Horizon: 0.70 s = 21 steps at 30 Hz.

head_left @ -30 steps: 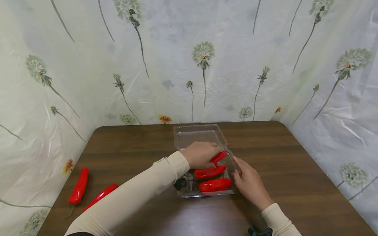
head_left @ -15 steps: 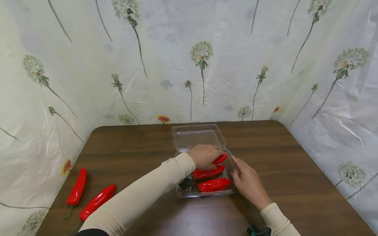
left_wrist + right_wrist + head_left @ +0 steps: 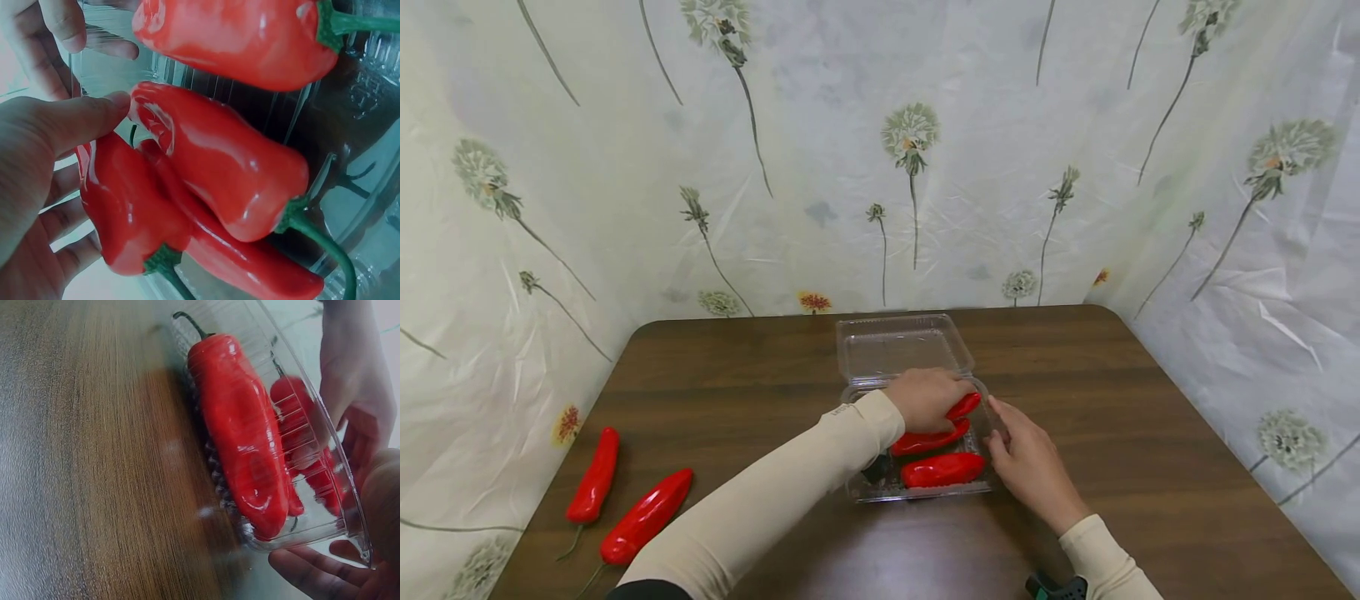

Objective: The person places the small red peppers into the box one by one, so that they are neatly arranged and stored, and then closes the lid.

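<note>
My left hand (image 3: 925, 400) reaches into a clear plastic clamshell container (image 3: 925, 496). It grips a red chili pepper (image 3: 128, 206) at the back, thumb on top and fingers along its far side. The thumb tip meets the end of the middle pepper (image 3: 225, 162). Under these two, a slimmer red pepper (image 3: 250, 262) shows. The front pepper (image 3: 943, 471) lies along the container's near side, its stem to the left. My right hand (image 3: 1037, 467) holds the container's right side, with fingers (image 3: 319, 578) below the rim at the corner.
The container's lid (image 3: 902, 346) lies folded back behind it. Two more red peppers with green stems, one farther left (image 3: 593, 479) and one nearer my left sleeve (image 3: 647, 517), lie on the brown wooden table (image 3: 1150, 450). A flower-printed sheet (image 3: 820, 150) hangs around the back and sides.
My left hand and forearm have shifted slightly right, and the rear pepper has settled lower beside the middle one. The nearer table pepper has come fully into view. My right hand stays put.
</note>
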Each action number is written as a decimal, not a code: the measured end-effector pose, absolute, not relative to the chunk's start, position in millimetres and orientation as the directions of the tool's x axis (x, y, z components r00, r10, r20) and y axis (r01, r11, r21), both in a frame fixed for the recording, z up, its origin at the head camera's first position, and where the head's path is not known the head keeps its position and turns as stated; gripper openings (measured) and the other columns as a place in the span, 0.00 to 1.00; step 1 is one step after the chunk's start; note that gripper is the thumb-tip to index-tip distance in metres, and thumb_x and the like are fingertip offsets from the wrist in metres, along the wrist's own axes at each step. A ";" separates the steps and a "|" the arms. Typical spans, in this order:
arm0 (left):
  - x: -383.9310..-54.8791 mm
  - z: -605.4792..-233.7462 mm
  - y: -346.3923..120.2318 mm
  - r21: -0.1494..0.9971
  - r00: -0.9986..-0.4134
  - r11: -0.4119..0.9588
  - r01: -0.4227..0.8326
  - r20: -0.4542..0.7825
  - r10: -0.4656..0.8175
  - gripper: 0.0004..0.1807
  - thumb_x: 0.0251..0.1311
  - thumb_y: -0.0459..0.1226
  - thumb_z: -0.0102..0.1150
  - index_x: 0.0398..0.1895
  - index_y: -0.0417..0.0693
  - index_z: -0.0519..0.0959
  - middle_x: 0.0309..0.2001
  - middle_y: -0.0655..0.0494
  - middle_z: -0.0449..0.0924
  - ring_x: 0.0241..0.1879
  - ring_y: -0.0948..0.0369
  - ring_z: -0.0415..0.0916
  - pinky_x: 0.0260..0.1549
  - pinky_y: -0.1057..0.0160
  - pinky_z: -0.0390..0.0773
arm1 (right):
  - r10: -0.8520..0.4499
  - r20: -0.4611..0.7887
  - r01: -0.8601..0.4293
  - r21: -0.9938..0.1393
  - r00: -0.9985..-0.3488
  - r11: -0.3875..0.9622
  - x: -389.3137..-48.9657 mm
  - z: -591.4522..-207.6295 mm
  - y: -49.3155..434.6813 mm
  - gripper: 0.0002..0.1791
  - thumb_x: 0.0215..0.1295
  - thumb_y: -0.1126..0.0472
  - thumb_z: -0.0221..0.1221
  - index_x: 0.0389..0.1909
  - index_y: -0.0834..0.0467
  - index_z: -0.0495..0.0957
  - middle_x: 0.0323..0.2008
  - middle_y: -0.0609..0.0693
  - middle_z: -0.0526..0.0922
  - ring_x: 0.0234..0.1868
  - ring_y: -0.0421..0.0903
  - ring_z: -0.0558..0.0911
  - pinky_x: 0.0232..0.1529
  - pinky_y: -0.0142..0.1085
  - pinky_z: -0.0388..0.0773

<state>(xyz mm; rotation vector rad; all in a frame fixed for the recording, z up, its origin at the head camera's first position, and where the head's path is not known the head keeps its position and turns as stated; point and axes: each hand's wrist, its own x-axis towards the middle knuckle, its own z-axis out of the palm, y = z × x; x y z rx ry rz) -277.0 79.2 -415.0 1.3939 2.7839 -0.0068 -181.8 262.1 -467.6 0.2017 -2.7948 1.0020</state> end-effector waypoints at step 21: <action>-276.0 -411.0 75.0 0.056 -0.588 0.588 0.807 -0.014 0.809 0.33 0.58 0.52 0.71 0.66 0.59 0.74 0.60 0.61 0.78 0.57 0.63 0.77 0.53 0.60 0.80 | -0.075 0.221 -0.198 -0.609 -0.972 0.768 -181.6 -467.4 261.6 0.31 0.68 0.69 0.58 0.72 0.64 0.66 0.61 0.61 0.76 0.27 0.41 0.76 0.25 0.31 0.78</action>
